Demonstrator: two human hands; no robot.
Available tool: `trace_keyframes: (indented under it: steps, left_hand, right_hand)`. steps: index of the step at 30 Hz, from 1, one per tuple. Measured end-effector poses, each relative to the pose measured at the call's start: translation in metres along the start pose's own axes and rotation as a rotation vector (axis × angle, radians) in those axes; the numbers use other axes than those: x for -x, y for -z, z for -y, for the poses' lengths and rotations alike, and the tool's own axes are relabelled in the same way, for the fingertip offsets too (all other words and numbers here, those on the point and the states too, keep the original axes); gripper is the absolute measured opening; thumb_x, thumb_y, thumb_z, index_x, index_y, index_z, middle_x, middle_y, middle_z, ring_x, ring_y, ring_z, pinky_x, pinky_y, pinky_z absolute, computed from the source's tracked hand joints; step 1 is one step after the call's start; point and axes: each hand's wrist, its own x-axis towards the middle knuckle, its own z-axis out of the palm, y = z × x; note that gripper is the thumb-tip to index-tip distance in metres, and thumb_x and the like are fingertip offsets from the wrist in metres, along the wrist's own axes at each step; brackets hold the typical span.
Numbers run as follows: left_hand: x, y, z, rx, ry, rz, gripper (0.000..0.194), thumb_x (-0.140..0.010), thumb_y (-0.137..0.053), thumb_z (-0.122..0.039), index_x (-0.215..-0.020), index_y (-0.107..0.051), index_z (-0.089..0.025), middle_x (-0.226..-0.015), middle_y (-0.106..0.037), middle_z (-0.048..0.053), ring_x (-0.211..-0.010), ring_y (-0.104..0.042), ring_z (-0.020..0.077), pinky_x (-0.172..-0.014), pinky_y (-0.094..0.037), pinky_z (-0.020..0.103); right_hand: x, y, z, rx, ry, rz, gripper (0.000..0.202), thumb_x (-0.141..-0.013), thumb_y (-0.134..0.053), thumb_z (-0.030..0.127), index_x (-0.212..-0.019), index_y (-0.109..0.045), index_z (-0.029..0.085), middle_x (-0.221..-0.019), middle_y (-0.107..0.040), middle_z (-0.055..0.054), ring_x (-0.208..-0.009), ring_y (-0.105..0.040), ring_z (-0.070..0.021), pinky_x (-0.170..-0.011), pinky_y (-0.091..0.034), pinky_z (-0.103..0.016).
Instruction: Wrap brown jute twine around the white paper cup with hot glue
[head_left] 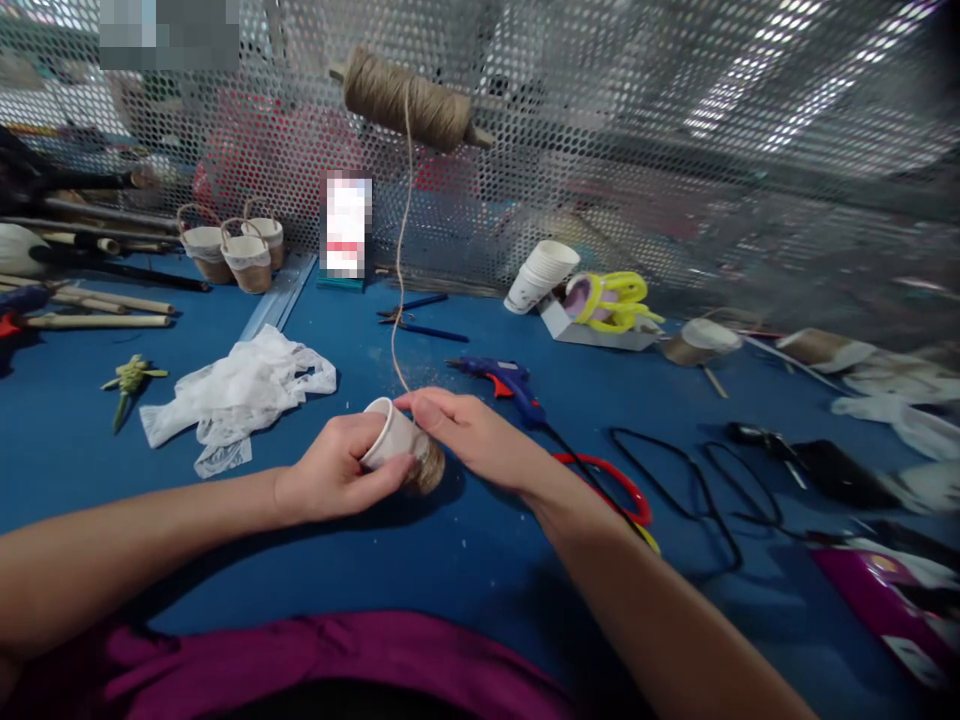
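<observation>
At the far left, wooden sticks (97,321) lie across the blue tabletop (247,550); nearer is a small green knotted figure (131,378), with a crumpled strip of white lace (240,385) to its right. Beyond the lace stand three twine-wrapped cup baskets (247,265), their rims trimmed in white.

Near the middle, the left hand (341,470) holds a white paper cup (400,436), fingers inside the mouth and thumb along the outside. The cup lies tilted, its mouth to the left and its lower end, wound with twine, to the right. A strand of jute twine (399,260) comes down to it from a spool (405,98) at the far side. The right hand (465,430) curves over the cup's far side beside the strand; whether its fingers pinch the twine cannot be told.

For a neat winding, the strand would best be kept lightly taut, each turn laid snug against the last, with the left grip gentle enough not to crush the rim. Just right of the strand's lower end lies a blue glue gun (506,378), its nozzle best kept clear of the twine and fingers.
</observation>
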Motion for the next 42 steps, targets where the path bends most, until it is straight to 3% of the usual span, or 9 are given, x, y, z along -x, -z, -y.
trace_keyframes:
  steps: [3,6,9,13,22,29,42]
  left_hand:
    - [0.000,-0.001,0.002,0.058,0.139,0.012,0.022,-0.077,-0.048,-0.025,-0.058,-0.049,-0.014,-0.053,-0.043,-0.002,-0.049,-0.035,0.0083,-0.047,-0.030,0.021]
    - [-0.002,-0.001,0.003,0.312,0.385,-0.005,0.023,-0.077,-0.050,-0.033,-0.068,-0.053,-0.012,-0.058,-0.048,-0.001,-0.051,-0.039,0.0084,-0.049,-0.033,0.020]
    - [-0.006,-0.002,0.003,0.602,0.569,-0.045,0.026,-0.075,-0.053,-0.036,-0.079,-0.056,-0.011,-0.066,-0.055,0.001,-0.057,-0.045,0.0092,-0.057,-0.037,0.021]
    - [-0.009,-0.002,0.002,0.734,0.689,-0.065,0.026,-0.072,-0.057,-0.037,-0.074,-0.056,-0.011,-0.065,-0.055,0.001,-0.056,-0.045,0.0089,-0.055,-0.036,0.020]
    - [-0.007,-0.001,-0.005,0.671,0.656,0.016,0.021,-0.074,-0.055,-0.033,-0.074,-0.058,-0.012,-0.061,-0.054,-0.002,-0.053,-0.043,0.0075,-0.054,-0.036,0.019]
    - [-0.004,0.000,-0.005,0.611,0.573,0.024,0.022,-0.076,-0.053,-0.033,-0.074,-0.058,-0.012,-0.061,-0.053,-0.002,-0.053,-0.042,0.0075,-0.053,-0.036,0.019]
    - [-0.002,0.000,-0.010,0.629,0.577,0.012,0.022,-0.076,-0.054,-0.033,-0.078,-0.060,-0.013,-0.064,-0.055,-0.001,-0.055,-0.044,0.0082,-0.054,-0.038,0.019]
  right_hand:
    - [0.002,-0.009,0.006,-0.206,0.028,-0.166,0.018,-0.079,-0.051,0.034,-0.077,-0.058,0.017,-0.092,-0.062,-0.006,-0.086,-0.057,-0.0151,-0.079,-0.044,-0.030]
    - [0.008,-0.005,0.006,-0.250,0.012,-0.336,0.014,-0.075,-0.057,0.030,-0.069,-0.056,0.017,-0.081,-0.062,-0.003,-0.077,-0.057,-0.0130,-0.074,-0.045,-0.028]
    - [0.014,0.003,0.010,-0.207,0.002,-0.383,0.013,-0.075,-0.058,0.029,-0.071,-0.057,0.018,-0.073,-0.061,0.000,-0.068,-0.055,-0.0112,-0.068,-0.045,-0.025]
    - [0.018,0.006,0.016,-0.151,0.029,-0.398,0.012,-0.076,-0.057,0.027,-0.069,-0.055,0.018,-0.070,-0.060,0.001,-0.066,-0.054,-0.0104,-0.065,-0.044,-0.024]
    - [0.015,0.003,0.008,-0.054,0.010,-0.399,0.013,-0.077,-0.056,0.027,-0.069,-0.055,0.017,-0.067,-0.058,0.001,-0.062,-0.052,-0.0100,-0.062,-0.042,-0.024]
    - [0.016,0.001,0.006,-0.057,-0.053,-0.377,0.017,-0.077,-0.055,0.031,-0.068,-0.055,0.017,-0.065,-0.057,0.001,-0.061,-0.051,-0.0111,-0.060,-0.042,-0.025]
    - [0.016,0.000,0.007,-0.037,-0.120,-0.350,0.016,-0.077,-0.054,0.030,-0.068,-0.054,0.017,-0.064,-0.056,0.000,-0.060,-0.050,-0.0112,-0.060,-0.041,-0.025]
